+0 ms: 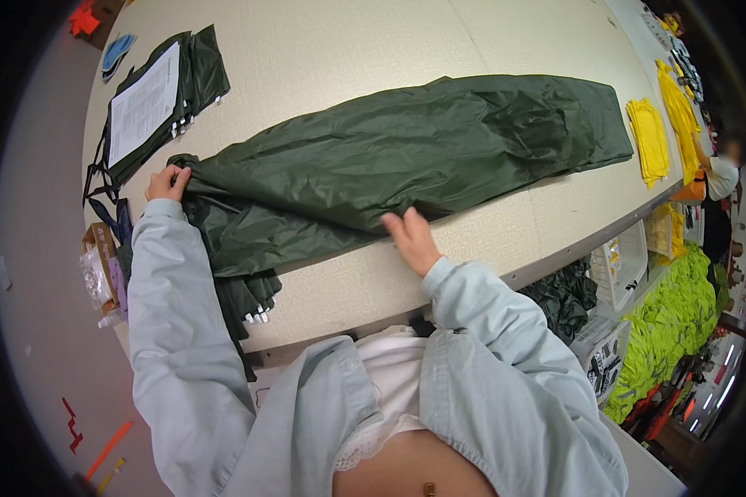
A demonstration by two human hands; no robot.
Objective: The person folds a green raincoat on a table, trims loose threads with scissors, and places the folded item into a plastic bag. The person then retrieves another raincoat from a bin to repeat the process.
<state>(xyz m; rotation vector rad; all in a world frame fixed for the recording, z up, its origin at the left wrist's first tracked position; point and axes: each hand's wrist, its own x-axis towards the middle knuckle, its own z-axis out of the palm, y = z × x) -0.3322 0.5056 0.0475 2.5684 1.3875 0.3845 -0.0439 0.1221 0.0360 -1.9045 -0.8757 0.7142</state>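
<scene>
A long dark green garment of shiny, thin fabric [373,153], folded lengthwise, lies across the table with creases along it. At its left end my left hand [169,182] is closed, pinching a gathered bit of the fabric. My right hand [414,240] is by the garment's near edge, around its middle, with thumb and fingers apart; whether the fingertips touch the fabric I cannot tell. Beneath the garment's left end, folded dark green pieces with white tags [257,298] stick out toward me.
A stack of dark green pieces [207,66] with a printed sheet [145,103] on top lies far left, near a blue face mask [118,51]. Yellow folded cloth [647,141] sits at the table's right end. Lime-green garments [667,323] are heaped below right; a person [724,178] is beyond.
</scene>
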